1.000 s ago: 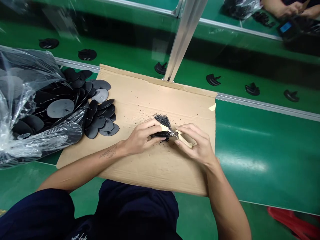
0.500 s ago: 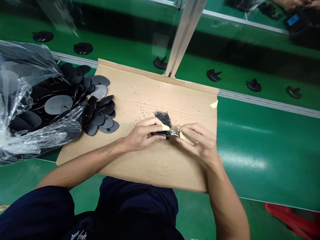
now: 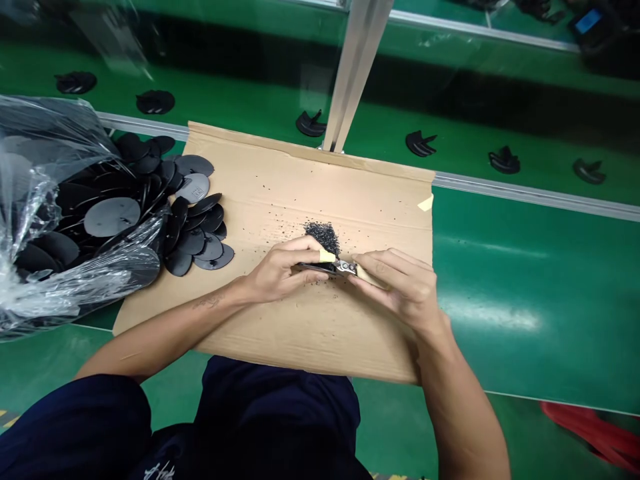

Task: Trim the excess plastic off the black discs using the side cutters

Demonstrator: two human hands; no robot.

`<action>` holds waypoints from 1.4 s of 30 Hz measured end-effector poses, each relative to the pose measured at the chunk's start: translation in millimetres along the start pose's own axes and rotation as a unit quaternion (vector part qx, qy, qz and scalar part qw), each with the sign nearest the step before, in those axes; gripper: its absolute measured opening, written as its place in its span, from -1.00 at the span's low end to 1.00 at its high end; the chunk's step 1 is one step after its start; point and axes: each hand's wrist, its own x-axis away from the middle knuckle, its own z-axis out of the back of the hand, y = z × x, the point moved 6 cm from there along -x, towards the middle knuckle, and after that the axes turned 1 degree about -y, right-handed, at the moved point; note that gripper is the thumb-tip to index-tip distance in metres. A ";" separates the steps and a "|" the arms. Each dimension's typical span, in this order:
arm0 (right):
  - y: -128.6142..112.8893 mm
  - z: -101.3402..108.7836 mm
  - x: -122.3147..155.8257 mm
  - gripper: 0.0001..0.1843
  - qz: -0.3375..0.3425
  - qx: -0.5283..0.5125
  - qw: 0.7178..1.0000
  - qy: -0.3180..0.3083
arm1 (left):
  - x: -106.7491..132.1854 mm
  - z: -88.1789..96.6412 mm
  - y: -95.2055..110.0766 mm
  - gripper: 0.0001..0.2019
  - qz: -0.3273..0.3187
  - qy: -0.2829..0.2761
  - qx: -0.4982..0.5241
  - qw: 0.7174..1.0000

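Black piece pinched in left hand, fingers curled round it, above cardboard. Right hand closed on snips, blades at the piece's edge. Trimmings heap just beyond, on the cardboard, apparently laid to catch them. Stacked discs sit beside a plastic bag, within easy reach.

Bright, even light is falling from above onto my workspace.

A pale streak of glare is shining on the green conveyor belt, and highlights are glinting off the clear plastic bag. Only soft shadows are gathering beneath my right hand on the cardboard sheet. Everything is staying fairly sharp, while the aluminium rail is bowing slightly toward the frame's edge.
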 end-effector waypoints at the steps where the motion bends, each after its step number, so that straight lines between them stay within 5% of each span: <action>1: -0.1 -0.8 -0.1 -0.64 -0.007 -0.012 1.000 0.003 | -0.3 0.6 0.7 -0.78 -0.002 -0.001 -0.003 1.000; 19: 13.8 -9.8 -0.7 -0.70 -0.071 -0.059 0.996 0.013 | 0.2 6.6 4.3 -0.83 -0.009 0.009 -0.206 0.978; 23: 15.3 -5.1 -2.4 -0.73 -0.094 -0.076 0.992 0.032 | -0.8 14.0 1.1 -0.83 0.045 0.058 -0.167 0.983; 28: 6.4 -12.8 -3.9 -0.73 -0.043 -0.114 0.992 0.002 | 4.3 13.3 -10.5 -0.81 0.129 0.097 -0.034 0.986; 31: -0.2 -16.8 -2.2 -0.73 0.007 -0.054 0.999 0.000 | 5.2 10.7 -10.9 -0.82 0.119 0.083 -0.022 0.989; 36: -10.8 -19.2 -0.5 -0.75 0.072 0.065 0.995 0.000 | 4.6 5.4 -4.8 -0.88 0.035 0.004 -0.174 0.984; 42: -14.9 -5.4 -1.9 -0.67 0.059 -0.054 0.996 0.045 | 6.6 2.8 -7.4 -0.83 0.021 -0.026 -0.213 0.976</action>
